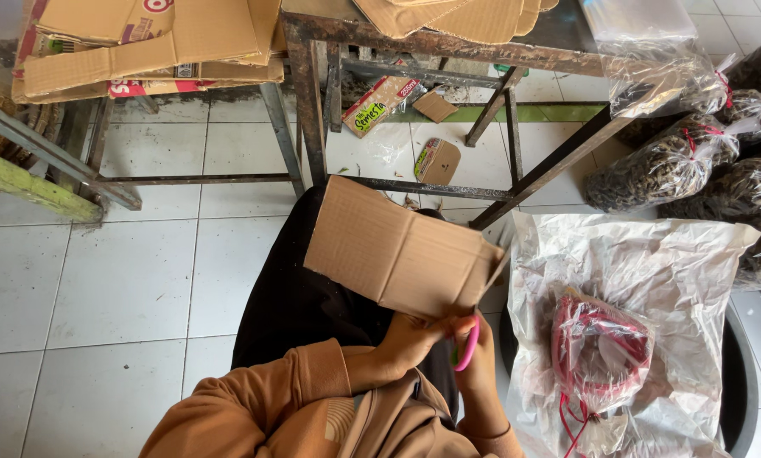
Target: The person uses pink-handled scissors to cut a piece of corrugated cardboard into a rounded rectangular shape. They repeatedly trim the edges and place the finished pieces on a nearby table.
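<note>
A flat piece of brown corrugated cardboard point(393, 250) is held up over my lap. My left hand point(410, 339) grips its lower edge from below. My right hand point(478, 360) is closed around the pink handles of a pair of scissors point(466, 346) right at the cardboard's lower right corner. The scissor blades are hidden behind the cardboard. Both arms wear orange-brown sleeves.
A rusty metal table frame point(313, 102) stands ahead, stacked with flattened cardboard boxes point(143, 42). Cardboard scraps point(438, 159) lie on the white tiled floor beneath. At right, a plastic sheet point(643, 280) covers a dark tub holding red string point(601, 348); tied bags of dark dried goods point(677, 165) pile beyond.
</note>
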